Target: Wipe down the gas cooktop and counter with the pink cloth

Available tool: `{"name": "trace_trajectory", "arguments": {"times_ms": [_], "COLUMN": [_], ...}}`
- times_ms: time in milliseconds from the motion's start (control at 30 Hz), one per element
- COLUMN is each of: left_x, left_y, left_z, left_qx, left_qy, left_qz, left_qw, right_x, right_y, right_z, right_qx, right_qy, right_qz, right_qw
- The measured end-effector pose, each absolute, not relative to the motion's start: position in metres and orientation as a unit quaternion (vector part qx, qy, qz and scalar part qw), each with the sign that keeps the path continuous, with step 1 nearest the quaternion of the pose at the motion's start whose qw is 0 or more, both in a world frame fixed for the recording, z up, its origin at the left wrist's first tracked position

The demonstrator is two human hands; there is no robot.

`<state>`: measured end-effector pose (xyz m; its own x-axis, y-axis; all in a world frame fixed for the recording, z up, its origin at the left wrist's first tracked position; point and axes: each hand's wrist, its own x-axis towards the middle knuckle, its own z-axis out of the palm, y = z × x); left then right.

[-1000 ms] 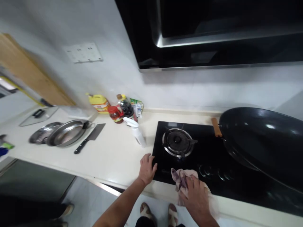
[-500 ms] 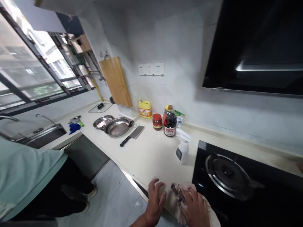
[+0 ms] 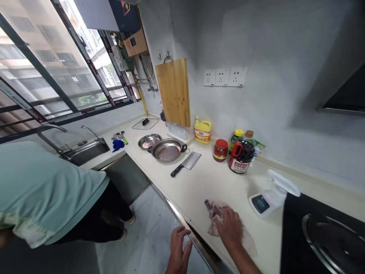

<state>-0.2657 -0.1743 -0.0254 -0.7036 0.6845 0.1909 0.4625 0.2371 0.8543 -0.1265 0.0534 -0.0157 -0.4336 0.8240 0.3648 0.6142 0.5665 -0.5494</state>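
My right hand (image 3: 230, 228) presses a crumpled pale pink cloth (image 3: 248, 242) with a darker patch onto the white countertop (image 3: 196, 194), its fingers curled over the fabric. Beside the counter's front edge hovers my left hand (image 3: 179, 247), empty, fingers apart. A white spray bottle (image 3: 269, 198) with a dark label stands to the right of the cloth, next to the black gas stove (image 3: 296, 213). Farther left along the counter lies a cleaver (image 3: 191, 160) with a black handle.
Two steel pans (image 3: 168, 150), a red-lidded jar (image 3: 220, 150), a dark sauce bottle (image 3: 242, 158) and a yellow jug (image 3: 202, 131) stand farther back. A wooden cutting board (image 3: 173, 93) leans on the wall. A person in a light green top (image 3: 54, 186) is near the sink (image 3: 91, 150).
The view has turned left. My right hand has slid the cloth leftward along the counter, away from the stove. My left hand is now off the counter's edge, farther from the cloth.
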Motion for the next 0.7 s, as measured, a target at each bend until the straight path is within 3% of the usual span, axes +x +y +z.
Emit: {"name": "trace_trajectory", "arguments": {"times_ms": [167,267,333,433,533,700], "left_x": [-0.289,-0.302,-0.309,-0.319,-0.329,-0.341], "left_y": [-0.184,-0.185,-0.187,-0.197,-0.215,-0.251], "left_z": [0.01,0.032,0.035,0.023,0.002,-0.017], "left_qx": [0.355,0.354,0.351,0.343,0.318,0.259], "left_qy": [0.769,0.764,0.767,0.772,0.78,0.793], "left_qz": [0.498,0.493,0.488,0.482,0.493,0.515], "left_qw": [0.188,0.217,0.224,0.231,0.218,0.197], "right_x": [-0.154,-0.142,-0.125,-0.101,-0.1,-0.153], "right_y": [0.068,0.088,0.107,0.13,0.13,0.076], "right_z": [0.024,0.039,0.038,0.033,0.035,0.038], "right_qx": [-0.446,-0.392,-0.418,-0.516,-0.513,-0.496], "right_qy": [-0.586,-0.531,-0.589,-0.668,-0.75,-0.855], "right_qz": [0.583,0.682,0.624,0.421,0.252,0.126], "right_qw": [0.344,0.316,0.297,0.333,0.332,0.083]}}
